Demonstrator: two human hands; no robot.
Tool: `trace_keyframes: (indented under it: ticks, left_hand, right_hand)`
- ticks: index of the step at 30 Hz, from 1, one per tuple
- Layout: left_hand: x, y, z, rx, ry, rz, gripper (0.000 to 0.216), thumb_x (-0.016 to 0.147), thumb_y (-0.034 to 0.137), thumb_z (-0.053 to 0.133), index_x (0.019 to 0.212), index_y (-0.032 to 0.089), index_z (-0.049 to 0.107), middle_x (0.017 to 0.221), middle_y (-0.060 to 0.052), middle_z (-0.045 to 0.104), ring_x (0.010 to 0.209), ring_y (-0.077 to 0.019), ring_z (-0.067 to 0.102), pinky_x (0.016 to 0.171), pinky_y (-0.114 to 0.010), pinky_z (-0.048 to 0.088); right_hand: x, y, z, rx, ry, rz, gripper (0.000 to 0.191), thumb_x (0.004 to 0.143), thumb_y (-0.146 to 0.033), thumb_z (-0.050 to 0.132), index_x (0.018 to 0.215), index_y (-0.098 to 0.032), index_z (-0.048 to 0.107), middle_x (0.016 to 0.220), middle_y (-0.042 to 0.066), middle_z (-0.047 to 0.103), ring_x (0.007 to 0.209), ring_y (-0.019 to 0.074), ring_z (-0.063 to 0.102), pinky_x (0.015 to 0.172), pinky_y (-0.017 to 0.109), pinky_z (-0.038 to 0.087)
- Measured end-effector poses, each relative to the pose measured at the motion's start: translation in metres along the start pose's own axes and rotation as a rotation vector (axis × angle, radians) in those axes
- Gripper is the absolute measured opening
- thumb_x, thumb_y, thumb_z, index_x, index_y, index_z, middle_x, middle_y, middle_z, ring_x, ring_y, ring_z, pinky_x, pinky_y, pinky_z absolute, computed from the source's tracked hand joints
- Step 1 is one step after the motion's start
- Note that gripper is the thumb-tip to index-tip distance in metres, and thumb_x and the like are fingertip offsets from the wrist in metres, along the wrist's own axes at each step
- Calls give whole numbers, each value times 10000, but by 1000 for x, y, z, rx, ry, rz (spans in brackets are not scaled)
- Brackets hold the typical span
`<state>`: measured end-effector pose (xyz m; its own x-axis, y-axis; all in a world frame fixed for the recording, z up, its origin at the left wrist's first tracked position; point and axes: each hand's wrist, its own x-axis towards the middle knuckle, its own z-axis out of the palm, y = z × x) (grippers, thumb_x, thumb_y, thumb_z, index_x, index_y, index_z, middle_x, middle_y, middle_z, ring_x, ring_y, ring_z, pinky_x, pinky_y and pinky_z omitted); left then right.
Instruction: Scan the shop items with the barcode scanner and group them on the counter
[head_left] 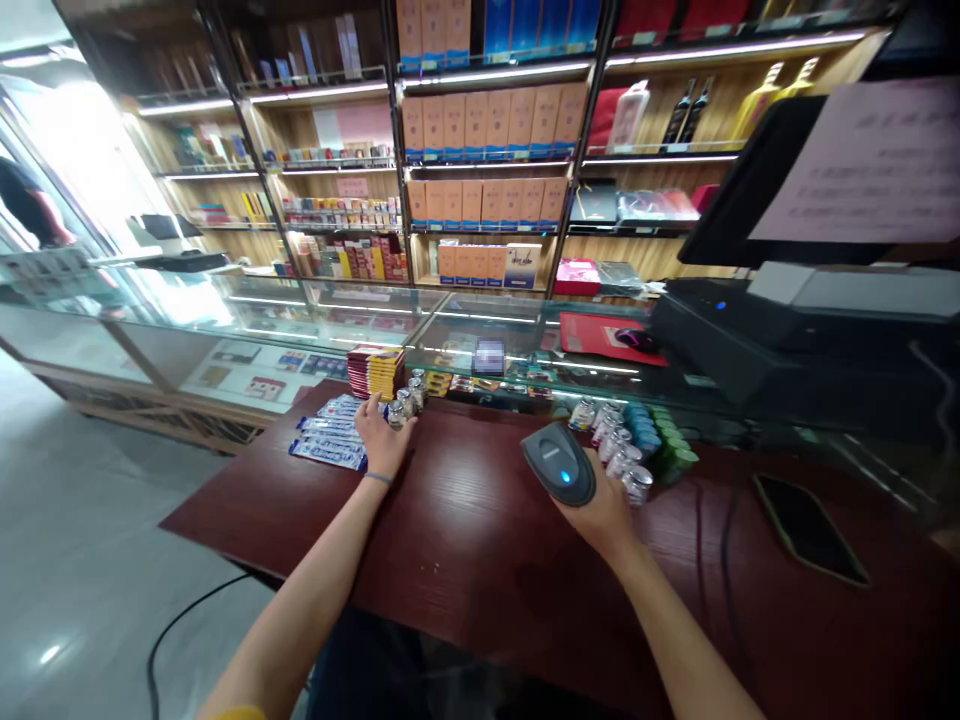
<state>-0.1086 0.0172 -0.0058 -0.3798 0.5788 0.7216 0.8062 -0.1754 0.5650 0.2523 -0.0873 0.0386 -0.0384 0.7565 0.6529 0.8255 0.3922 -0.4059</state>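
My right hand (604, 515) is wrapped round a dark grey barcode scanner (559, 462) with a lit blue light, held above the brown table. My left hand (382, 440) has its thumb and fingers apart, beside a short row of small silver-lidded jars (406, 400); whether it touches the nearest jar I cannot tell. Left of that hand lie several blue and white sachets (328, 443), fanned out flat. Behind it stands a stack of red and yellow packets (375, 370). Near the scanner are rows of small jars (624, 458) and green-wrapped containers (675, 452).
A phone (811, 528) lies on the table (472, 510) at the right, with cables near it. A glass display counter (480, 310) runs behind. The dark till screen (757, 180) rises at the right. A mouse (637, 340) sits on a red mat. A person (30, 205) is at far left.
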Motion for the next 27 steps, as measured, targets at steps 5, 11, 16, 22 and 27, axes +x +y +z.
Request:
trace_keyframes:
  ticks: [5, 11, 16, 22, 27]
  left_hand:
    - [-6, -7, 3, -17, -115, 4, 733, 722, 264, 779, 1358, 161, 430, 1322, -178, 467, 1290, -352, 425, 1117, -555, 343]
    - [-5, -9, 4, -116, -190, -8, 476, 761, 152, 676, 1215, 175, 536, 1168, -156, 577, 1178, -338, 536, 1060, -550, 400]
    - [-8, 9, 1, -439, -228, -157, 536, 779, 281, 742, 1263, 195, 528, 1266, -141, 569, 1180, -295, 560, 1027, -493, 477]
    - [-10, 41, -11, -1191, -693, -558, 701, 882, 420, 674, 1492, 378, 330, 1461, -91, 497, 1135, -260, 639, 823, -441, 619]
    - [-15, 41, -15, -1324, -1021, -615, 714, 864, 377, 726, 1487, 436, 384, 1538, -71, 441, 1128, -257, 657, 802, -424, 639]
  right_hand:
    - [-10, 3, 7, -26, -38, -82, 327, 763, -333, 628, 1061, -240, 532, 691, 15, 724, 576, 259, 724, 523, 288, 489]
    - [-9, 0, 7, -30, -88, 1, 342, 719, -328, 639, 1043, -254, 559, 697, 25, 731, 599, 273, 724, 526, 295, 486]
    - [-9, -3, 5, -24, -74, 25, 331, 717, -343, 646, 1023, -254, 554, 668, 18, 718, 593, 276, 719, 525, 298, 489]
    - [-11, -3, 3, -20, -110, 11, 390, 773, -331, 624, 1137, -242, 515, 773, 33, 749, 637, 272, 738, 548, 301, 496]
    - [-8, -12, -1, -30, -305, -191, 551, 686, -230, 660, 1219, -217, 518, 800, 26, 756, 631, 245, 736, 557, 274, 480]
